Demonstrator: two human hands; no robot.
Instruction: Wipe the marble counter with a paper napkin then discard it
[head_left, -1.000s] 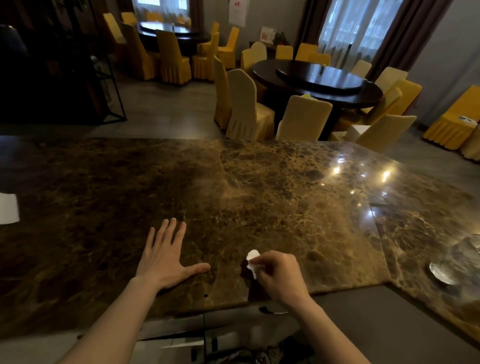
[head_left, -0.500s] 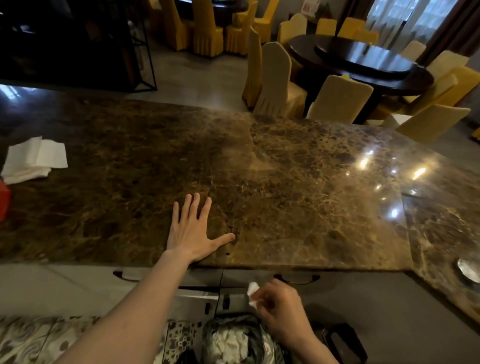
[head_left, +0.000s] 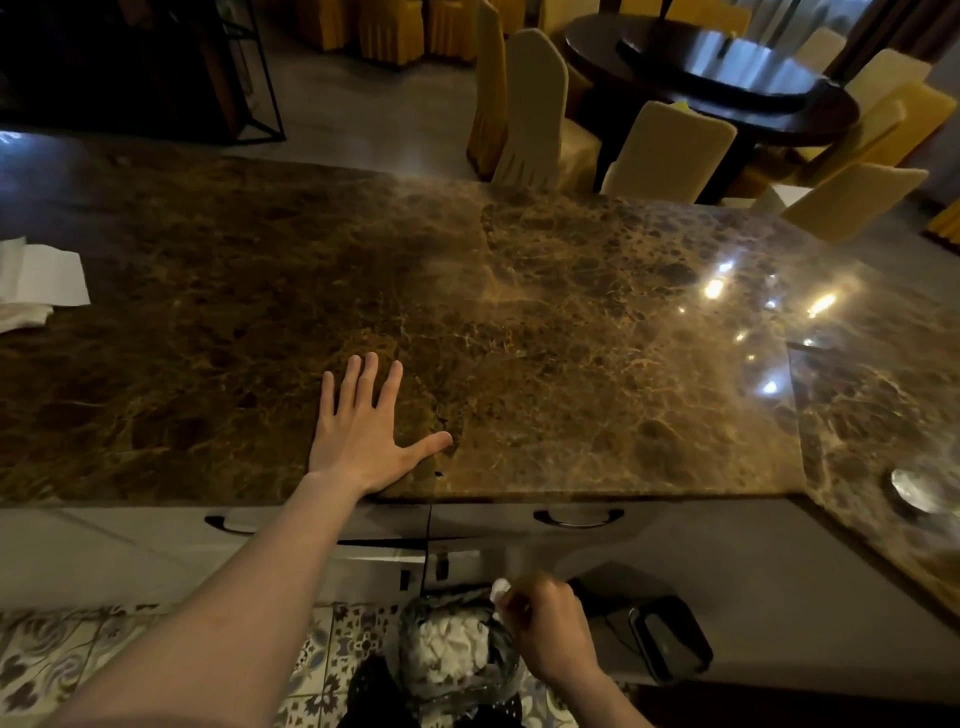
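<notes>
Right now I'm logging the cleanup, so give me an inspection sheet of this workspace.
Surface: marble counter, glossy, light reflections at right.
Job's things: crumpled napkin pinched in right hand, over the lined waste bin holding white paper.
Clutter: stack of napkins at counter's left edge; glass dish at right.
Grippers: left hand flat on counter, fingers spread; right hand closed on napkin, below counter level.
Cables: nothing seen.
Surroundings: cabinet handles below the counter, patterned floor tiles, covered chairs, round dark table.
</notes>
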